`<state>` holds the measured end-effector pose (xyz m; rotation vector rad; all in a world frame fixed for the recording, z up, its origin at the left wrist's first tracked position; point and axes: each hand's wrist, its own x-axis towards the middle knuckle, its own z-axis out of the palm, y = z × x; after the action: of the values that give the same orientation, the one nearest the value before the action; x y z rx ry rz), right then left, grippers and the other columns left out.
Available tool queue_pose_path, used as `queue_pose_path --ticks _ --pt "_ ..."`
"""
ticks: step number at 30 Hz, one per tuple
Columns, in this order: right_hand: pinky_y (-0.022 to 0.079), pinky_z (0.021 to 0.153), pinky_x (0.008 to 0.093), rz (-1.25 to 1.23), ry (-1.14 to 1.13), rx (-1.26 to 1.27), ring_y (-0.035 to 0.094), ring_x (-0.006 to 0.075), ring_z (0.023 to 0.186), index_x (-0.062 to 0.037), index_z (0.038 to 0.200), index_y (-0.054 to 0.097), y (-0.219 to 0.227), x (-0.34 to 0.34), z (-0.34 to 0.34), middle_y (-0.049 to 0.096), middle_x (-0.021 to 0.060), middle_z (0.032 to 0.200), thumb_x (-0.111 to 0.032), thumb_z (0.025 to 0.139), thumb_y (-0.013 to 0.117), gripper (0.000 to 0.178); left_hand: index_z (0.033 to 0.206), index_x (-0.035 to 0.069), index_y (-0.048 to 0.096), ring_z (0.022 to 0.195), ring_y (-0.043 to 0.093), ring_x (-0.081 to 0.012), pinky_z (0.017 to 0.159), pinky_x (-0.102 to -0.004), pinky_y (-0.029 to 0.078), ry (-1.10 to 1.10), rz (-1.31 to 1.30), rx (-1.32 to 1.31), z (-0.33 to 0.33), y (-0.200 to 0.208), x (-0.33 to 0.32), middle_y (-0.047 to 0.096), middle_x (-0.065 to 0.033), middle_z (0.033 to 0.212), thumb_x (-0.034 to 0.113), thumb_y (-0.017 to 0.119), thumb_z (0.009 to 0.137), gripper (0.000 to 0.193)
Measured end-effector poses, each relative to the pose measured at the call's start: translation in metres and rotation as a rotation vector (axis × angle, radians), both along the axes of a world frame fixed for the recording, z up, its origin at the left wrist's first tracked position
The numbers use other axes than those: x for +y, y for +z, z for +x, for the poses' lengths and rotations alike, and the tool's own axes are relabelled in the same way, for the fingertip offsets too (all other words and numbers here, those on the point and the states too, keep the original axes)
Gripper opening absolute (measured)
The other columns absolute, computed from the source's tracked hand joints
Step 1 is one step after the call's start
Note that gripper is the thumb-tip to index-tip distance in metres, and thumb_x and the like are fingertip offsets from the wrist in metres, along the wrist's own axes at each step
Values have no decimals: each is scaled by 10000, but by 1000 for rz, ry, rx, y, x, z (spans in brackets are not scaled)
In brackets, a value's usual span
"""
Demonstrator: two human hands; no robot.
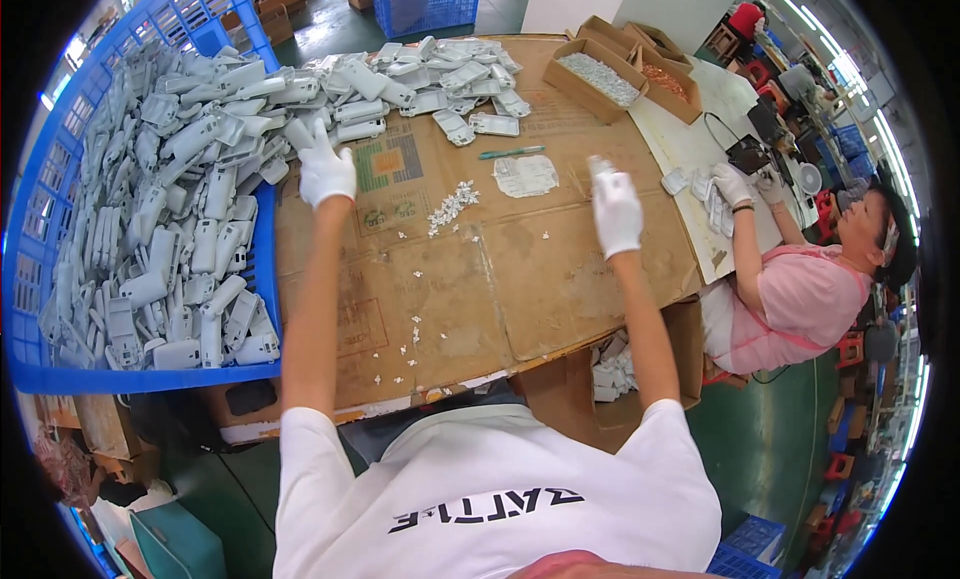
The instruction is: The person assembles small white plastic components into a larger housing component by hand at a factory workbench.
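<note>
My left hand (327,175), in a white glove, reaches the edge of the heap of white plastic housings (370,84) at the far left of the table. Its fingers are apart, the tips beside one housing (299,135); whether they touch it I cannot tell. Over the right part of the cardboard-covered table (560,269) is my gloved right hand (617,211). Its fingertips are blurred, and whether the pale shape there is a part or only fingers is unclear. Between my hands lie a small pile of tiny white pieces (453,208), a crumpled paper (525,177) and a green pen (513,153).
A blue crate (150,381) full of similar housings stands tilted at left. Open cardboard boxes of small parts (597,77) sit at the back right. At right, a co-worker in pink (790,299) handles white housings. An open carton (685,354) is below the table's front edge.
</note>
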<state>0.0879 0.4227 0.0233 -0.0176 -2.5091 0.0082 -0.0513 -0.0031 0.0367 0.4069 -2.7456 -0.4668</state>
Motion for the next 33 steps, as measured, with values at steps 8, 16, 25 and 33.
queue_pose_path --ticks 8,16,25,33 --pt "525 782 431 256 -325 -154 631 306 934 -70 1118 642 -8 71 -54 635 122 1072 -271 865 676 325 1260 205 454 968 689 -439 708 -570 568 36 -101 -70 -71 -22 -40 597 -248 1150 381 611 942 395" --pt "531 752 404 -251 651 -177 622 281 855 -112 944 634 -19 -131 -40 612 65 895 -108 839 675 113 1260 112 446 945 703 -410 730 -547 574 76 -82 -54 -24 -14 -47 656 -222 1107 184 519 960 318" --pt "555 747 454 -200 497 -215 648 337 859 -84 883 630 -33 -138 -49 611 136 895 -108 860 645 37 1126 31 668 926 702 -427 808 -524 566 -20 -23 -239 118 -7 -24 714 -250 964 219 529 904 322" --pt "582 730 419 123 305 -405 691 301 898 -95 857 653 -8 -131 -42 653 129 922 -95 868 615 40 1040 136 682 939 641 -272 770 -440 536 -183 -419 -13 156 14 -16 625 -88 966 191 712 793 255"
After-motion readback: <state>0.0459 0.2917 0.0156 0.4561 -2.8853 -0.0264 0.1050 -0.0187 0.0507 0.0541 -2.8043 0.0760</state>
